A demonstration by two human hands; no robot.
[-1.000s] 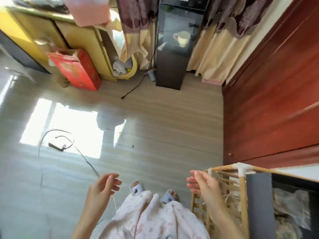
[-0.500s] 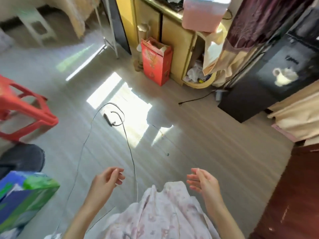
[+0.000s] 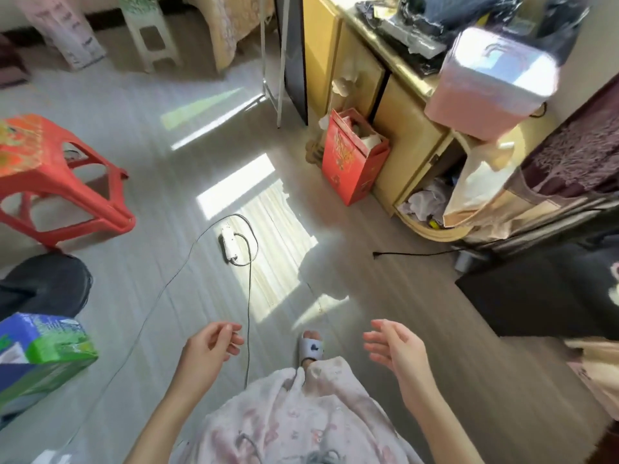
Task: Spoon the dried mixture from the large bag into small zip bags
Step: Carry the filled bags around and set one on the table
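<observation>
My left hand [image 3: 209, 351] hangs in front of me over the floor, fingers loosely curled and apart, holding nothing. My right hand [image 3: 395, 351] is level with it on the other side, palm turned inward, fingers spread, also holding nothing. Between them I see my pale patterned clothing and one slippered foot [image 3: 311, 349]. No large bag of dried mixture, no spoon and no small zip bags show in this view.
A red plastic stool [image 3: 50, 182] stands at left, a blue-green box [image 3: 37, 356] near my left arm. A power strip [image 3: 229, 244] with cables lies on the floor ahead. A red carton [image 3: 351, 162], yellow cabinet [image 3: 408, 135] and pink box [image 3: 489, 85] sit at right.
The view has swung left: the wooden door and bamboo rack are gone, the red stool and blue-green box have come into sight. Both hands stay open in front of me.
</observation>
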